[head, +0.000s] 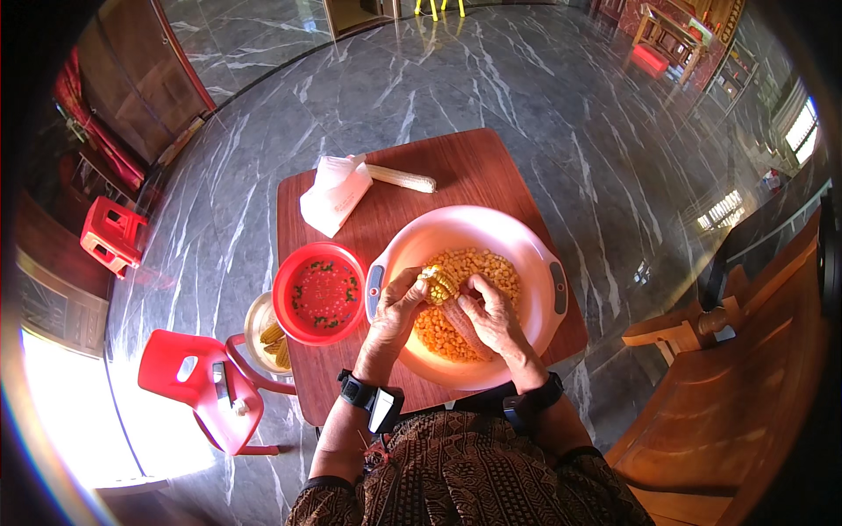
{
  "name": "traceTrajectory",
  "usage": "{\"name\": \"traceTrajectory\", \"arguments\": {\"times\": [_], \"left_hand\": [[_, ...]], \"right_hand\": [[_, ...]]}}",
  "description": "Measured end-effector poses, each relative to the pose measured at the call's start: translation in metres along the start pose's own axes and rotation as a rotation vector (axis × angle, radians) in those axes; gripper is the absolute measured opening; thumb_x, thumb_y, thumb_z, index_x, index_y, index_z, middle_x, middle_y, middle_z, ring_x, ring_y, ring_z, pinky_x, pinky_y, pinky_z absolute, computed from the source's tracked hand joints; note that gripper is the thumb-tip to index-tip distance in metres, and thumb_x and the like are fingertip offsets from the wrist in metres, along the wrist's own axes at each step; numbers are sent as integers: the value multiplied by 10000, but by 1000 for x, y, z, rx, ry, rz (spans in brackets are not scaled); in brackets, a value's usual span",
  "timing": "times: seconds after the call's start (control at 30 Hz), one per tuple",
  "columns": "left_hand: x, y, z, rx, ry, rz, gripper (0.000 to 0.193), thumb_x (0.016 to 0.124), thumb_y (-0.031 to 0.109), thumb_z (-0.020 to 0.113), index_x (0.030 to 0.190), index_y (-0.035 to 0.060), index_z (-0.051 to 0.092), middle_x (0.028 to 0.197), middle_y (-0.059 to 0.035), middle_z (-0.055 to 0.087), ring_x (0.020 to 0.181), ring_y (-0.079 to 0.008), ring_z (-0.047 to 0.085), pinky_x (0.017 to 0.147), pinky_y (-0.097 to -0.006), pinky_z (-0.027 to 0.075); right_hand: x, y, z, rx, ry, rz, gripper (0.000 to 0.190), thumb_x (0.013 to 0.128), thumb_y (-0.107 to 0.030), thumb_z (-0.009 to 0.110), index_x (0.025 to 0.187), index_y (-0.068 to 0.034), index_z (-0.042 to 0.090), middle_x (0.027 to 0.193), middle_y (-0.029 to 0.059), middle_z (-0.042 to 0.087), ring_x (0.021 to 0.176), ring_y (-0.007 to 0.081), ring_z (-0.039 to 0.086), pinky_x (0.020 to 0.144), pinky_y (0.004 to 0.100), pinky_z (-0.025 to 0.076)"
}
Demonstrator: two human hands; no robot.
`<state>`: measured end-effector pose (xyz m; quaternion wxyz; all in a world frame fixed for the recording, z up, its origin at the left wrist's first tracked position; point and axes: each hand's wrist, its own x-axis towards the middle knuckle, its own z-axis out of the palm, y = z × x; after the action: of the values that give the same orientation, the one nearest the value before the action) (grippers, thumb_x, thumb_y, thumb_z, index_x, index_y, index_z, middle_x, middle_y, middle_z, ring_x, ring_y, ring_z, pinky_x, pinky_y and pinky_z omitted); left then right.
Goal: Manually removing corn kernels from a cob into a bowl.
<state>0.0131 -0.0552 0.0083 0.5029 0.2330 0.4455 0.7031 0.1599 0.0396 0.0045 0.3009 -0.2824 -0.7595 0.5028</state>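
Note:
Both hands are over a large pale pink plastic basin (460, 220) that holds loose yellow corn kernels (490, 266). My left hand (398, 302) grips one end of a corn cob (439, 286), where rows of yellow kernels remain. My right hand (490, 312) is at the cob's right side, with thumb and fingers against it. A bare, reddish length of cob (466, 327) slants down from there, partly behind my right hand; whether it is the same cob I cannot tell. The basin stands on a small brown wooden table (467, 154).
Left of the basin is a red plastic bowl (279, 289) with a leaf pattern. Behind lie a white plastic bag (335, 197) and a stripped cob (404, 179). A pale basin (253, 325) with corn cobs and a red chair (174, 375) stand left; a wooden bench (730, 407) is right.

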Motion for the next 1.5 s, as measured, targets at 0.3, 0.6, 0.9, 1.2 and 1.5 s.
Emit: {"name": "traceTrajectory", "arguments": {"times": [0.3,0.6,0.9,1.2,1.5], "left_hand": [[2,-3,-3,-25,-33,8,425,901,273,564,1200,-13,463,1123,-88,558,1034,-174,545,914,-338,438],[0,1,0,-8,-43,-5,415,906,274,556,1197,-9,471,1119,-83,555,1042,-174,540,923,-341,431],[-2,6,6,-40,-29,-7,369,902,219,565,1183,-8,489,1116,-84,563,1028,-170,549,895,-323,454],[-1,0,-1,-28,-10,-37,476,904,279,559,1248,-28,441,1167,-110,550,1060,-195,548,914,-353,447],[-3,6,4,-8,-22,-30,561,866,296,617,1270,-47,434,1163,-105,562,1058,-177,540,886,-322,456]], "right_hand": [[0,-7,0,120,7,65,180,875,-187,585,837,-42,485,720,54,479,659,154,471,628,286,411],[1,-2,-3,-49,-16,-51,164,846,-155,620,894,-36,518,786,38,540,717,125,521,649,265,431],[0,-2,0,-43,35,-33,147,842,-105,592,877,-34,469,796,69,483,715,180,491,666,303,429],[0,-3,2,47,40,38,150,851,-140,601,866,-41,489,754,62,507,694,167,498,649,296,427],[0,-3,1,32,39,50,177,838,-160,619,850,-33,496,780,85,515,705,209,524,645,321,433]]}}
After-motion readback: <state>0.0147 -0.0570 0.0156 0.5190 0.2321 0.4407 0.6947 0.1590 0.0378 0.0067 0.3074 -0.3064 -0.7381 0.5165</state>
